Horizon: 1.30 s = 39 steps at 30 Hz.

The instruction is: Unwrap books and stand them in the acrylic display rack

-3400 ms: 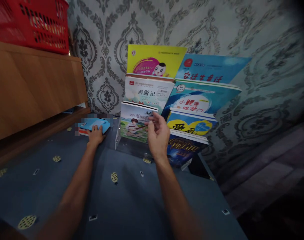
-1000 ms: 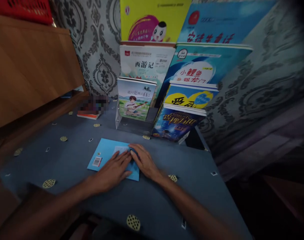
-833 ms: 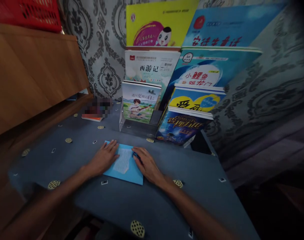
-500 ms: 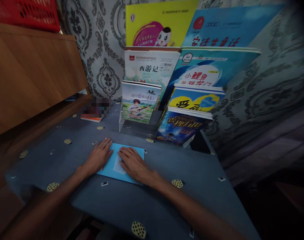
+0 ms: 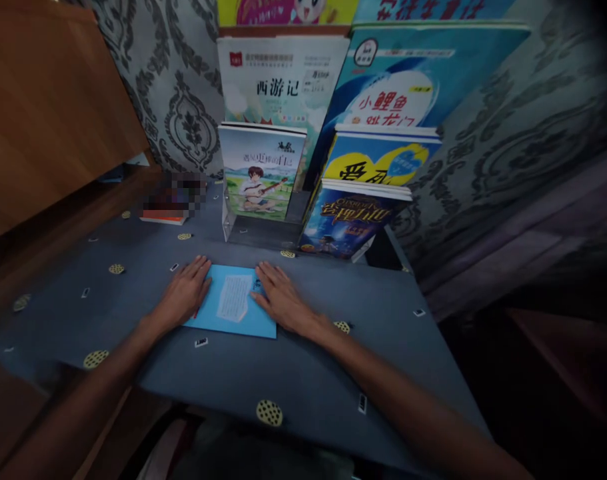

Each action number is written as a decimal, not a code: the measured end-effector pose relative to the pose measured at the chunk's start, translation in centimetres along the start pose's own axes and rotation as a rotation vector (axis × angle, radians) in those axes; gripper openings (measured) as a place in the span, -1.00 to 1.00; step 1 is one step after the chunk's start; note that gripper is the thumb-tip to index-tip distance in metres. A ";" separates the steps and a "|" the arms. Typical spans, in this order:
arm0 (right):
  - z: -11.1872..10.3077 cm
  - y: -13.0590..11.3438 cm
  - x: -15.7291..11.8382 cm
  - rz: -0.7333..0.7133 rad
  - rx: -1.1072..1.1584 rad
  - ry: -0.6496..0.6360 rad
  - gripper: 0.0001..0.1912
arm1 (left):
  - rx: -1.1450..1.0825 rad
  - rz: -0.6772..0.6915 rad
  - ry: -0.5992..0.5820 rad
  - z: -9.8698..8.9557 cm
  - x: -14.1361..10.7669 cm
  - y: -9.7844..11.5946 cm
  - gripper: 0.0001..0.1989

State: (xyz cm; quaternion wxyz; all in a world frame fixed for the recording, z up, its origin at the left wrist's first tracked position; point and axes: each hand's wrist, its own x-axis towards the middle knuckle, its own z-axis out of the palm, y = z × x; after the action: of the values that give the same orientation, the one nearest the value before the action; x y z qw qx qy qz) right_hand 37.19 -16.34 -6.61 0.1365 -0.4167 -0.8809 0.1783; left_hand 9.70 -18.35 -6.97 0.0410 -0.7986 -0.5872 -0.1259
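A person's two bare hands lay open and apart from each other on a thin blue book (image 5: 248, 325), which rested flat on a table in front of a clear book rack (image 5: 266, 235). The left hand (image 5: 186, 293) covered the book's left end, the right hand (image 5: 283, 300) its right end; neither was clamped on anything. Between them a pale panel of small print faced up.

The likeliest trouble seemed to be a skid: uneven pressure from the two palms might have turned the book askew or rucked the cloth, if that was loose. Lying flush, the book offered little edge to grasp, so a hurried lift could have slipped or bent a corner. A forward sweep might also have knocked the guitar-player book (image 5: 263, 177) or the dark blue book (image 5: 346, 223) at the rack's front.

The table wore a grey-blue cloth (image 5: 363, 293) dotted with yellow pineapples and small white labels. At its far left sat an orange-edged book (image 5: 162, 215), partly blurred into blocks. A wooden cabinet (image 5: 48, 120) stood on the left, ornate grey wallpaper (image 5: 190, 117) covered the wall behind, and the right side faded into shadow.
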 end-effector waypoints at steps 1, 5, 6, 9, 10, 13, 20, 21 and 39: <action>0.0 0.6 -0.6 0.005 0.005 0.018 -0.29 | -0.002 -0.002 -0.001 0.0 0.0 0.0 -0.45; -0.1 1.7 -2.0 0.015 0.009 0.051 -0.27 | 0.009 -0.002 -0.005 -0.9 0.0 0.5 -0.45; -0.2 1.7 -2.1 0.017 0.007 0.050 -0.27 | 0.024 0.006 -0.003 -1.3 -0.2 0.8 -0.45; -0.1 1.7 -2.1 0.014 0.010 0.064 -0.28 | 0.058 0.135 -0.027 -2.3 -1.2 2.2 -0.46; -0.1 1.7 -2.1 0.008 0.014 0.072 -0.28 | 0.055 0.213 -0.053 -2.4 -1.6 2.8 -0.45; 0.0 1.7 -2.1 0.001 0.022 0.090 -0.30 | 0.047 0.406 -0.119 -2.5 -2.9 4.2 -0.33; -0.2 1.6 -2.2 0.007 0.035 0.091 -0.30 | 0.169 0.532 -0.086 -2.4 -3.7 4.9 -0.37; -0.3 1.5 -2.2 0.003 0.043 0.100 -0.31 | 0.181 0.546 -0.081 -2.5 -3.8 4.8 -0.42; -2.3 1.3 -5.3 0.014 1.009 0.206 -0.50 | -0.821 -0.260 -0.032 -11.2 -0.4 8.2 -0.53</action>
State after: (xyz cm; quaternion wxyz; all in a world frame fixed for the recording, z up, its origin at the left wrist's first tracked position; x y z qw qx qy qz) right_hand 42.22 -19.27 -5.60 0.4055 -0.3204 -0.6642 0.5401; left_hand 15.66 -23.62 4.37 -0.3054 -0.6697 -0.5849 -0.3408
